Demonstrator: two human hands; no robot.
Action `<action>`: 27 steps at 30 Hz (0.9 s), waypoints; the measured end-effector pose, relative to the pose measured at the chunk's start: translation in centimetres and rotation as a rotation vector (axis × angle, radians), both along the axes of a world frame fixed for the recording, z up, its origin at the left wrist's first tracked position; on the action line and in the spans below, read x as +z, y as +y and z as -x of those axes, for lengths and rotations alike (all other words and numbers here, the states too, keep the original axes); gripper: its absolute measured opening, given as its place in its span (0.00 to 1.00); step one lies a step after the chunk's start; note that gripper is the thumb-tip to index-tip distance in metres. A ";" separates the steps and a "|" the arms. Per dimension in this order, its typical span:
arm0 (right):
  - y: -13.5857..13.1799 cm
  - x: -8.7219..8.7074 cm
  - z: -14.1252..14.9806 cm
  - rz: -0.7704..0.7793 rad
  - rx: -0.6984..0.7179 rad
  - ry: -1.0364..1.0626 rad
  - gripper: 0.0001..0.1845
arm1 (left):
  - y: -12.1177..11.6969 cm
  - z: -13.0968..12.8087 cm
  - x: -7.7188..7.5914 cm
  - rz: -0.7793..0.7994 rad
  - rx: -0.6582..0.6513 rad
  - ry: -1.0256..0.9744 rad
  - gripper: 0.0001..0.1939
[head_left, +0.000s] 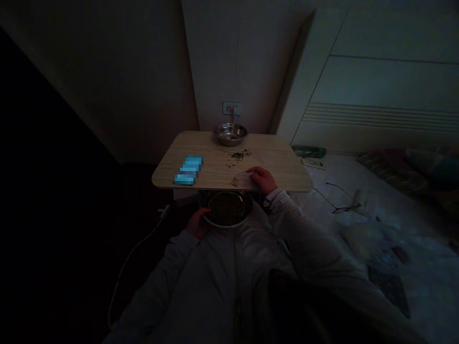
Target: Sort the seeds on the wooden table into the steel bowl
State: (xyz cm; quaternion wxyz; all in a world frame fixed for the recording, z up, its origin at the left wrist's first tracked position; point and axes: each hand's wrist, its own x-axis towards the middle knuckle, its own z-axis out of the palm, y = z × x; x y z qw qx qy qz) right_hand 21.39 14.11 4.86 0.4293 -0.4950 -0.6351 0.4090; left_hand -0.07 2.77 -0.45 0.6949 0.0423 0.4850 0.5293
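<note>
My left hand (199, 222) grips the left rim of a round metal bowl (229, 225), held below the table's front edge against my lap. Small dark bits lie in that bowl, too dim to name. On the wooden table (211, 172), my right hand (263, 180) pinches a thin, pale, see-through piece (244, 179), perhaps plastic, flat near the front edge. A few small dark grains (234, 182) sit beside this piece. Farther back is a loose scatter of small green grains (238, 155), which neither hand touches.
A second metal bowl (230, 135) stands at the table's back edge, below a wall socket (232, 108). A phone with a lit screen (189, 170) lies at the left. The bed (344, 186) is on the right, with a cable on it. A white cord (132, 251) hangs at lower left.
</note>
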 end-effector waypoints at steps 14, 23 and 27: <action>-0.1 0.1 0.2 0.021 -0.022 0.037 0.13 | -0.1 -0.2 0.1 -0.002 0.011 0.003 0.10; 0.1 -0.2 0.0 -0.023 0.009 -0.005 0.13 | 0.0 0.0 -0.4 -0.010 0.005 0.006 0.09; 0.1 -0.3 -0.1 -0.020 -0.001 -0.005 0.13 | 0.0 0.2 -0.8 -0.007 0.008 0.005 0.10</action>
